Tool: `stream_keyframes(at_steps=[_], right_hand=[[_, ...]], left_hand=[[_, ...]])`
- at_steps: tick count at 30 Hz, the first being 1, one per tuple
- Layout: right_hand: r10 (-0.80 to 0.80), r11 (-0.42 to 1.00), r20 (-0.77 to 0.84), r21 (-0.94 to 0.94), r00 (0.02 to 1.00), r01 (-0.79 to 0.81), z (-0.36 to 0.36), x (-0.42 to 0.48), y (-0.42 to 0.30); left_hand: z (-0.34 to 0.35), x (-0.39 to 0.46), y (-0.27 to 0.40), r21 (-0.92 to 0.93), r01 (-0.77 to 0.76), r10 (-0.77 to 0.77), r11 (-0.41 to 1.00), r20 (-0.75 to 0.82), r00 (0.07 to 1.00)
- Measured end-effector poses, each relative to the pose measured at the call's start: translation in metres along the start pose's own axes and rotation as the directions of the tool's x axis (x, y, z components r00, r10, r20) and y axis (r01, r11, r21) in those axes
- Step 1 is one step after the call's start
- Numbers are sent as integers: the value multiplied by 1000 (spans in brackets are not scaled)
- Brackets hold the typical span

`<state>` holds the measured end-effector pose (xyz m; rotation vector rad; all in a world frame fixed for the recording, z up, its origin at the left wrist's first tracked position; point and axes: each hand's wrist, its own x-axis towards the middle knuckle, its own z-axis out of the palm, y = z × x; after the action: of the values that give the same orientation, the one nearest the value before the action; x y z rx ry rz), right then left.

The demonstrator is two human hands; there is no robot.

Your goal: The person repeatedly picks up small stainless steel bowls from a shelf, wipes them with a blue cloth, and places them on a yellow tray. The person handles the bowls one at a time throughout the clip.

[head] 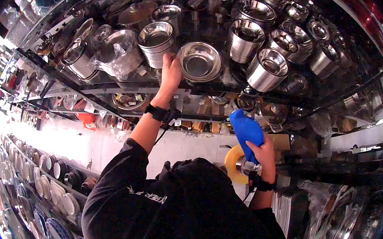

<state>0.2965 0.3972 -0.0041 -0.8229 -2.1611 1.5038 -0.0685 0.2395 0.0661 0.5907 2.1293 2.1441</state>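
Note:
My left hand (171,76) reaches up to the shelf front, its fingers at the left rim of a round stainless steel bowl (198,63). Part of the grip is hidden behind the rim. Just left of those fingers stands a ribbed steel canister (155,44) with a shiny dished top. My right hand (265,152), lower and to the right, grips a bunched blue cloth (247,129). Below that cloth, a steel vessel (247,165) appears over a yellow ring-shaped object (232,161); how they touch is unclear.
Several steel canisters (268,69) crowd the dark shelf (202,89) to the right. Plastic-wrapped steel pots (119,53) stand at left. A lower shelf carries a basin of small packets (129,101). Stacked plates (70,204) line a rack at lower left; wrapped ware (338,228) fills the lower right.

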Motion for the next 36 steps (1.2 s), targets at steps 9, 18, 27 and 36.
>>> stream_keyframes(at_steps=[9, 18, 27, 36], right_hand=[[-32, 999, 12, -1, 999, 32, -20, -5, 17], [45, 999, -2, 24, 999, -45, -37, -16, 6], [200, 963, -314, 236, 928, -127, -42, -60, 23], [436, 900, -644, 333, 629, -282, -52, -165, 27]], left_hand=[[19, 24, -22, 498, -272, 349, 823, -67, 935], [12, 16, -46, 701, -390, 482, 597, 76, 873], [59, -107, -36, 190, -498, 395, 846, 405, 825], [184, -239, -240, 242, -449, -259, 860, 966, 26]])
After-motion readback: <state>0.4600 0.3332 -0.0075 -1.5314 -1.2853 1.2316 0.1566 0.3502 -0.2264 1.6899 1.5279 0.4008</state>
